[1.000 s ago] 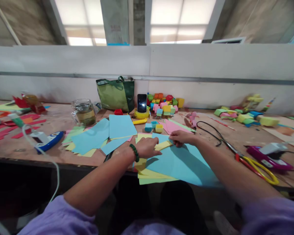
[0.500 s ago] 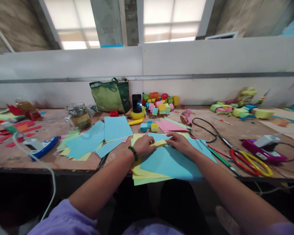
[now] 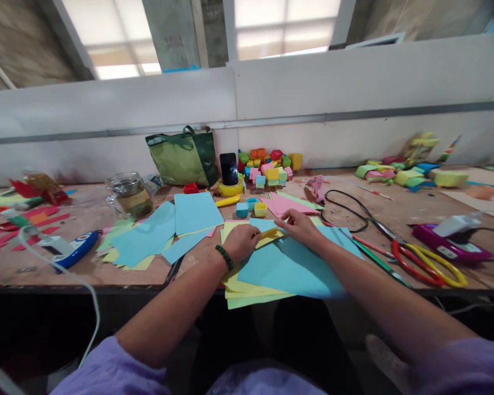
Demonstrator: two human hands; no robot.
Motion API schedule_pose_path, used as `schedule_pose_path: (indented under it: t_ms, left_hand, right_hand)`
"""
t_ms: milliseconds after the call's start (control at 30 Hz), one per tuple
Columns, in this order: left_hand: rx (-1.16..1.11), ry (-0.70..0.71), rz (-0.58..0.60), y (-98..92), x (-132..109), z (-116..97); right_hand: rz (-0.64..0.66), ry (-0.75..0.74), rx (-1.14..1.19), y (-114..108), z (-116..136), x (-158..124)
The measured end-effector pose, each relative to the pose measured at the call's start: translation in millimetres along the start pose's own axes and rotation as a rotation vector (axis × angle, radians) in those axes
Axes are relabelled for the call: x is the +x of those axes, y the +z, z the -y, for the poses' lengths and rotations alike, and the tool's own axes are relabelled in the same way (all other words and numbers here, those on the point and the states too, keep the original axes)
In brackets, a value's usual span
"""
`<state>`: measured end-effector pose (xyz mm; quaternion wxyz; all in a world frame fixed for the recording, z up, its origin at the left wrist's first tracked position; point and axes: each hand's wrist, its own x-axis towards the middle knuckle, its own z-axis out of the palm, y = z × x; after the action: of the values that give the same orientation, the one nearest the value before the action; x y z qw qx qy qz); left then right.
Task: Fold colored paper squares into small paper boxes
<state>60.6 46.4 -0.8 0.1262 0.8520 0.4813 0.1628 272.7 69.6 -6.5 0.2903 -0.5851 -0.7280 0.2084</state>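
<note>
A narrow folded strip of yellow paper (image 3: 269, 237) stretches between my two hands, just over a stack of blue sheets (image 3: 288, 269). My left hand (image 3: 242, 241), with a green bead bracelet at the wrist, pinches the strip's left end. On the other end, the fingers of my right hand (image 3: 298, 226) are closed at the strip's upper right edge. Yellow and green sheets (image 3: 251, 293) stick out beneath the blue ones at the table's front edge. Small folded paper boxes, blue (image 3: 242, 209) and yellow (image 3: 260, 209), stand just beyond my hands.
Red- and yellow-handled scissors (image 3: 420, 260) and pencils lie to the right. A purple power strip (image 3: 448, 244) sits farther right. To the left are more paper sheets (image 3: 144, 236), a glass mug (image 3: 130, 195) and a blue device (image 3: 80, 249). A phone (image 3: 229, 169) and green bag (image 3: 183, 159) stand behind.
The yellow strip has tilted, its right end lifted a little. My right hand has shifted slightly up and left along it. The view has turned slightly.
</note>
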Motion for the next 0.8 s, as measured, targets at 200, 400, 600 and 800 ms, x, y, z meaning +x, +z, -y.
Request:
schedule_pose_path:
  t_ms: [200, 400, 600, 800]
  left_hand:
    - [-0.106, -0.066, 0.007, 0.4, 0.8, 5.5]
    - [0.018, -0.018, -0.016, -3.1, -12.8, -2.8]
    - [0.365, 0.336, -0.042, -0.8, -16.3, -14.7]
    - [0.577, 0.506, -0.011, -4.7, -37.7, -20.8]
  right_hand:
    - [0.170, -0.144, 0.067, 4.7, 11.9, -12.6]
    - [0.269, -0.162, 0.118, -5.2, 11.7, -10.3]
    - [0.263, -0.140, 0.099, -7.6, 12.6, -11.5]
    - [0.472, -0.121, 0.034, -2.7, 14.9, -3.4]
